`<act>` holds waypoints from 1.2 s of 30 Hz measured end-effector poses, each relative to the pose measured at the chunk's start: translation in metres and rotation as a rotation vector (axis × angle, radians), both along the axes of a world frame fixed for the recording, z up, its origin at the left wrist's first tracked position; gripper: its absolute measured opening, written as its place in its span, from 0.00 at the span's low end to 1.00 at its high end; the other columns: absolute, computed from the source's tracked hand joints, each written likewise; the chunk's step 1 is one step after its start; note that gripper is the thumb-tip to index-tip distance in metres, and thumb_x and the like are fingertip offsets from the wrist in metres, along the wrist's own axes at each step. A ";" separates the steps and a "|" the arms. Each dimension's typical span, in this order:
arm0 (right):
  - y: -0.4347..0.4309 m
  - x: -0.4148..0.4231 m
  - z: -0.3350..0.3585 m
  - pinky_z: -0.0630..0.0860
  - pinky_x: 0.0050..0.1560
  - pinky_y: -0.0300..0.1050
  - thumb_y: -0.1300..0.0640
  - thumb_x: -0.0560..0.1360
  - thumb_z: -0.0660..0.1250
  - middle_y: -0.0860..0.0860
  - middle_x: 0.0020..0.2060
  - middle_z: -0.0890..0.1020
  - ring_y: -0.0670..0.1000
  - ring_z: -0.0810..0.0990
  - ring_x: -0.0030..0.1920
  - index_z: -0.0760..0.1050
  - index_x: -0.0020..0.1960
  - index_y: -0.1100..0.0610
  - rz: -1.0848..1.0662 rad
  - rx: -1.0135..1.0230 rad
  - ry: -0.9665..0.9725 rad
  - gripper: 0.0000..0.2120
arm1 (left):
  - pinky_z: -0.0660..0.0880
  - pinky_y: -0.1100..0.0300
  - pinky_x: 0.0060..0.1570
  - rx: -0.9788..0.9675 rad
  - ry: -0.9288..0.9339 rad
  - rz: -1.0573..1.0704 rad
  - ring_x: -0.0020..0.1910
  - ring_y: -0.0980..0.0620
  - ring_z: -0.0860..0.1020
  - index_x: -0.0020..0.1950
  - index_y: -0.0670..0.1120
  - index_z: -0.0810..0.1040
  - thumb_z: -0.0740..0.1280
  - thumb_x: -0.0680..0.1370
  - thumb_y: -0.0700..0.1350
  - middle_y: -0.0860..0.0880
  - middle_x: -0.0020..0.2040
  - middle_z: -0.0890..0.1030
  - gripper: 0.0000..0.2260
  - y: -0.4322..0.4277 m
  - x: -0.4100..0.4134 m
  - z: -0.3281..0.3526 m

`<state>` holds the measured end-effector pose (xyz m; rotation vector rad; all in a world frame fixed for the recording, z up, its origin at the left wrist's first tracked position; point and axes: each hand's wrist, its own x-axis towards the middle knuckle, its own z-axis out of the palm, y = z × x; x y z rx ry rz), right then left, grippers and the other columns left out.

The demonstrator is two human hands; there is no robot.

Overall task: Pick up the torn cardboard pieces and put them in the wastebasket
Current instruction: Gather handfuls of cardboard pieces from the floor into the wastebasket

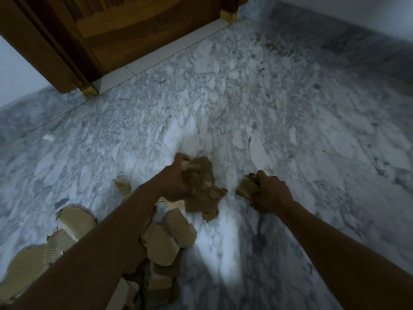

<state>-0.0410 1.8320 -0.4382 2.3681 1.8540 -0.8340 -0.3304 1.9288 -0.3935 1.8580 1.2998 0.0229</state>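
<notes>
Torn brown cardboard pieces lie scattered on the marble floor. My left hand (178,182) grips a bunch of cardboard pieces (202,186) at the centre, some hanging below the fist; it is blurred. My right hand (271,193) grips a smaller crumpled cardboard piece (247,187) just to the right, low against the floor. A pile of loose pieces (167,240) lies under and beside my left forearm. More pieces (73,222) lie at the lower left, and one small scrap (122,185) sits left of my left wrist. No wastebasket is in view.
The grey-white marble floor (290,108) stretches ahead and to the right. A brown wooden door and frame (111,30) stand at the upper left with a white threshold strip (161,57). A white wall (357,10) runs along the upper right.
</notes>
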 end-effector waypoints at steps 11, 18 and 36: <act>-0.019 0.030 0.019 0.73 0.49 0.46 0.38 0.68 0.71 0.53 0.51 0.82 0.56 0.81 0.51 0.76 0.57 0.54 -0.163 0.003 0.179 0.25 | 0.69 0.53 0.39 0.187 0.352 -0.107 0.46 0.41 0.73 0.42 0.53 0.62 0.66 0.56 0.64 0.45 0.45 0.69 0.24 -0.048 -0.002 -0.084; 0.002 -0.002 0.041 0.73 0.44 0.37 0.50 0.69 0.79 0.49 0.43 0.80 0.48 0.78 0.44 0.82 0.51 0.55 -0.111 0.008 0.368 0.15 | 0.72 0.55 0.41 -0.033 -0.018 -0.146 0.38 0.55 0.75 0.44 0.52 0.77 0.74 0.71 0.42 0.55 0.36 0.74 0.08 -0.045 -0.027 -0.009; 0.018 -0.104 -0.007 0.78 0.48 0.52 0.45 0.67 0.73 0.56 0.51 0.81 0.62 0.81 0.51 0.64 0.65 0.54 0.074 0.083 0.336 0.33 | 0.69 0.71 0.33 -0.030 0.095 0.130 0.40 0.61 0.77 0.53 0.51 0.78 0.79 0.68 0.48 0.57 0.41 0.78 0.17 -0.042 -0.065 -0.015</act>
